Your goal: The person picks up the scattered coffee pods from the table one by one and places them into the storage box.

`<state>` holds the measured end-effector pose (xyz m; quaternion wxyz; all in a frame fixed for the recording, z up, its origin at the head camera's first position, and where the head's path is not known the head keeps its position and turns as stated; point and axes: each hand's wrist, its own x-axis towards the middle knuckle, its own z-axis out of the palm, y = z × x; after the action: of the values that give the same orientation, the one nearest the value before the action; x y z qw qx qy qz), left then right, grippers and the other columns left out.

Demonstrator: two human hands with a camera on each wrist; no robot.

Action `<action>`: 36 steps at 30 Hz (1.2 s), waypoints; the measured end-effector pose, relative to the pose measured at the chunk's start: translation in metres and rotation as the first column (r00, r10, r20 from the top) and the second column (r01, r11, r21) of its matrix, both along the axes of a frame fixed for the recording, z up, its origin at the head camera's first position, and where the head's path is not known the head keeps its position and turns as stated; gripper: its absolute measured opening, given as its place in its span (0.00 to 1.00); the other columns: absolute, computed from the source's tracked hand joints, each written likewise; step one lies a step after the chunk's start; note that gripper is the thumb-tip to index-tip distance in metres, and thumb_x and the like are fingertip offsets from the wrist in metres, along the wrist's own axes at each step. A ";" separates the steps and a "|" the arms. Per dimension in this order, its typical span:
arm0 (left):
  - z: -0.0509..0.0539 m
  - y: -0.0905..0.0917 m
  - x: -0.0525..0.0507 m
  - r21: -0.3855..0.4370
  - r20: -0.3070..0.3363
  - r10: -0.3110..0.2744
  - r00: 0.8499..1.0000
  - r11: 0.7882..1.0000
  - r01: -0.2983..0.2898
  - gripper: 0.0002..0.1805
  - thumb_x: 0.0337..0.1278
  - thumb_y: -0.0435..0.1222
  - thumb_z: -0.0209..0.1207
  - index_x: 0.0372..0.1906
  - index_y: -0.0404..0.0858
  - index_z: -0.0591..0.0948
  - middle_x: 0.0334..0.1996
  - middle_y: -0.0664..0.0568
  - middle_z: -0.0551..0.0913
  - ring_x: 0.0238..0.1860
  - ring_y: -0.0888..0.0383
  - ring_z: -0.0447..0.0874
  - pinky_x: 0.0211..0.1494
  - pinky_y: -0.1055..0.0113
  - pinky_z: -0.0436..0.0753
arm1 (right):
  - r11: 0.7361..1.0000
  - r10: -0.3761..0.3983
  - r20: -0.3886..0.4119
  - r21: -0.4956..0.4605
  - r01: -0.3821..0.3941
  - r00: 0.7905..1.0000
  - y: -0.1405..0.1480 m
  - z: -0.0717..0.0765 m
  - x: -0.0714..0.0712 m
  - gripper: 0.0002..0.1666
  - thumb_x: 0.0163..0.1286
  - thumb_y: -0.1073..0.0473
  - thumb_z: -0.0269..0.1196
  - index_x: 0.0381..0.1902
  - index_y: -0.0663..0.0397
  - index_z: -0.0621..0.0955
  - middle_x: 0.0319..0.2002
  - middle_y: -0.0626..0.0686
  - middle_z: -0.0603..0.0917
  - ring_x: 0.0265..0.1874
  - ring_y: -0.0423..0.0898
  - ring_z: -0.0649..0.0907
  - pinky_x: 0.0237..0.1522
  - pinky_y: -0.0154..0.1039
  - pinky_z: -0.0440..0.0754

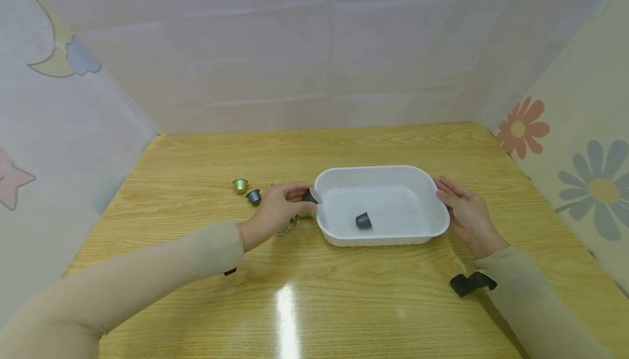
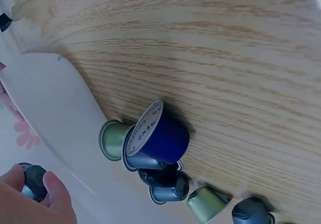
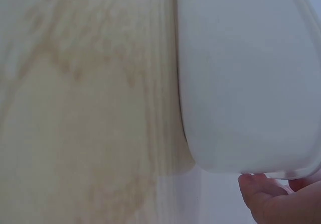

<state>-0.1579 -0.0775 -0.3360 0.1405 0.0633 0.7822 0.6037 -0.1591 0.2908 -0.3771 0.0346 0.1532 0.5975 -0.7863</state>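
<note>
In the head view, my left hand [image 1: 275,211] pinches a dark capsule [image 1: 310,195] at the left rim of a white tub [image 1: 383,239]. That capsule [image 2: 35,182] shows between thumb and finger of my left hand [image 2: 37,204] in the left wrist view. Another dark capsule [image 1: 363,221] lies tipped over inside the tub. My right hand [image 1: 472,219] touches the outside of the tub's right end, its fingers nearly straight. In the right wrist view, the fingers of my right hand [image 3: 286,201] rest against the tub's wall [image 3: 246,83].
Left of the tub, a green capsule [image 1: 240,186] and a dark blue one [image 1: 253,197] lie on the wooden table [image 1: 344,299]. A blue-purple capsule [image 2: 165,138] leans among several others beside the tub, partly hidden by my left hand in the head view.
</note>
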 end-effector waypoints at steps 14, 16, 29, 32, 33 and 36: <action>0.001 0.019 -0.006 0.034 0.033 0.032 0.999 0.999 -0.033 0.26 0.56 0.26 0.65 0.62 0.28 0.75 0.55 0.39 0.80 0.58 0.48 0.78 0.57 0.62 0.79 | 0.997 -0.010 -0.035 -0.070 0.007 0.999 -0.001 0.000 0.000 0.40 0.68 0.65 0.62 0.74 0.58 0.58 0.49 0.40 0.84 0.50 0.29 0.80 0.48 0.24 0.77; 0.002 0.021 -0.008 0.034 0.045 0.038 0.998 0.999 -0.039 0.27 0.56 0.26 0.65 0.62 0.29 0.75 0.56 0.40 0.80 0.58 0.49 0.78 0.59 0.62 0.78 | 0.997 -0.016 -0.037 -0.075 0.014 0.999 -0.001 -0.001 0.000 0.40 0.68 0.66 0.62 0.74 0.58 0.58 0.45 0.38 0.85 0.50 0.29 0.80 0.47 0.23 0.78; 0.001 0.043 -0.018 0.031 0.046 -0.021 0.999 0.999 0.020 0.26 0.54 0.25 0.66 0.61 0.31 0.77 0.54 0.42 0.81 0.57 0.52 0.80 0.55 0.67 0.80 | 1.000 -0.005 0.005 0.011 0.005 1.000 -0.003 0.000 -0.001 0.41 0.71 0.63 0.59 0.75 0.60 0.54 0.69 0.49 0.65 0.68 0.39 0.66 0.51 0.24 0.75; 0.001 0.047 -0.020 0.028 0.035 -0.037 0.999 0.999 0.036 0.27 0.54 0.25 0.66 0.61 0.31 0.77 0.54 0.43 0.81 0.57 0.53 0.79 0.54 0.68 0.80 | 1.000 -0.005 0.010 0.017 0.005 1.000 -0.003 0.000 -0.002 0.40 0.72 0.63 0.59 0.76 0.59 0.54 0.71 0.51 0.61 0.71 0.43 0.60 0.53 0.24 0.74; 0.002 0.048 -0.021 0.027 0.030 -0.043 0.999 0.999 0.042 0.27 0.54 0.25 0.66 0.61 0.31 0.76 0.55 0.43 0.81 0.57 0.53 0.79 0.54 0.68 0.80 | 1.000 -0.004 0.009 0.019 0.004 1.000 -0.002 -0.001 -0.001 0.40 0.72 0.63 0.58 0.76 0.59 0.54 0.71 0.50 0.61 0.71 0.42 0.61 0.53 0.25 0.73; 0.002 0.051 -0.023 0.016 0.023 -0.054 0.998 0.998 0.053 0.27 0.55 0.26 0.66 0.62 0.32 0.76 0.55 0.45 0.81 0.56 0.54 0.79 0.54 0.69 0.80 | 1.000 -0.007 0.006 0.028 0.007 1.000 -0.001 -0.002 0.000 0.40 0.72 0.62 0.59 0.75 0.59 0.55 0.70 0.49 0.63 0.69 0.40 0.63 0.53 0.24 0.74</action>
<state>-0.1807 -0.0264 -0.3335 0.1653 0.0782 0.7738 0.6065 -0.1595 0.2898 -0.3788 0.0314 0.1580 0.6078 -0.7776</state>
